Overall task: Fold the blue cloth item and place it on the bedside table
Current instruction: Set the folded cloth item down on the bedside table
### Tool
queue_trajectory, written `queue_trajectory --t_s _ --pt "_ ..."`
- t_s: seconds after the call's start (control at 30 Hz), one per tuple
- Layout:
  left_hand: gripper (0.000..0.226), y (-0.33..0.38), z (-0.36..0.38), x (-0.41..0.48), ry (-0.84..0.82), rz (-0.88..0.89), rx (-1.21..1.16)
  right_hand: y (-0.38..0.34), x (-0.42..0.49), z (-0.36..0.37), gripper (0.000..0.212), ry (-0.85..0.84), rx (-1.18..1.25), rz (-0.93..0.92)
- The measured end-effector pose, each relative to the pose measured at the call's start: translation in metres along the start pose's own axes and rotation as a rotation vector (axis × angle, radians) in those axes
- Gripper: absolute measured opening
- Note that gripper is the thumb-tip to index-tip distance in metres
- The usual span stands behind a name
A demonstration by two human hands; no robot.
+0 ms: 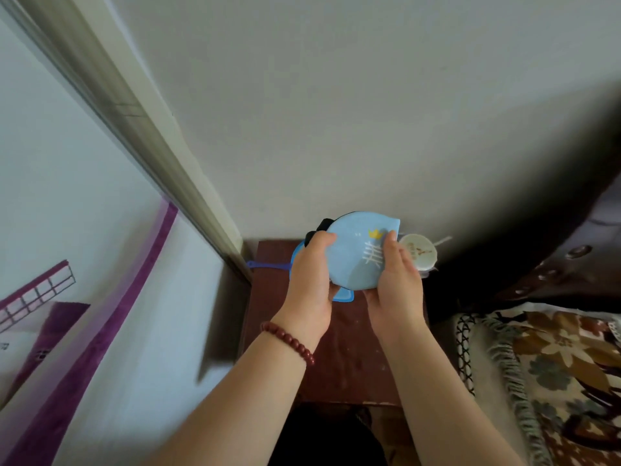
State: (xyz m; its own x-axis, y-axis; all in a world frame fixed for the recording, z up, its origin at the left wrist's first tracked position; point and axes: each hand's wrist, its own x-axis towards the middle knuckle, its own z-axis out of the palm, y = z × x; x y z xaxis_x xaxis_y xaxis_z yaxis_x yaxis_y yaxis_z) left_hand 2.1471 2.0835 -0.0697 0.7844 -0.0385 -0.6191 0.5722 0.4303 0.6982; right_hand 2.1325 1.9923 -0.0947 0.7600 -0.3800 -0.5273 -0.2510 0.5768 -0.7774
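The blue cloth item point(353, 253) was already doubled into a rounded shape and held above the bedside table point(339, 351), not yet set down. The left hand point(311, 280) clamped its left edge; the right hand point(393, 284) clamped its right edge. Only the placing seemed left, beside a round white object point(418, 255).

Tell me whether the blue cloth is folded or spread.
Folded: the blue cloth is a compact rounded bundle held between left hand and right hand.

Both hands hide the blue cloth item's point(353, 253) lower edges.
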Motion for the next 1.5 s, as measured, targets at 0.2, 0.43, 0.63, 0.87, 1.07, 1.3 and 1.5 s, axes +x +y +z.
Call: queue_trajectory --t_s 0.2,0.43,0.63,0.87,1.07,1.3,1.5 --pt "0.017 -0.016 -0.009 0.045 0.051 -0.021 0.059 0.023 0.041 -0.004 0.024 0.051 0.077 0.079" --pt "0.016 -0.045 -0.022 0.092 0.127 0.051 0.026 0.060 0.094 -0.018 0.021 0.011 -0.021 0.063" --pt "0.011 -0.073 -0.037 0.142 0.171 -0.016 -0.014 0.096 0.138 -0.035 0.018 -0.069 -0.136 0.022" --pt "0.009 -0.113 -0.056 0.210 0.216 0.055 0.133 0.139 0.195 -0.052 0.022 -0.024 -0.168 -0.004" --pt "0.011 -0.134 -0.071 0.248 0.264 0.037 0.124 0.169 0.230 -0.049 0.018 0.105 -0.219 0.050" --pt "0.005 -0.152 -0.088 0.282 0.361 0.115 0.280 0.188 0.256 -0.044 0.009 0.157 -0.383 0.035" --pt "0.018 -0.156 -0.094 0.299 0.377 0.146 0.471 0.197 0.267 -0.043 0.011 0.179 -0.513 0.029"
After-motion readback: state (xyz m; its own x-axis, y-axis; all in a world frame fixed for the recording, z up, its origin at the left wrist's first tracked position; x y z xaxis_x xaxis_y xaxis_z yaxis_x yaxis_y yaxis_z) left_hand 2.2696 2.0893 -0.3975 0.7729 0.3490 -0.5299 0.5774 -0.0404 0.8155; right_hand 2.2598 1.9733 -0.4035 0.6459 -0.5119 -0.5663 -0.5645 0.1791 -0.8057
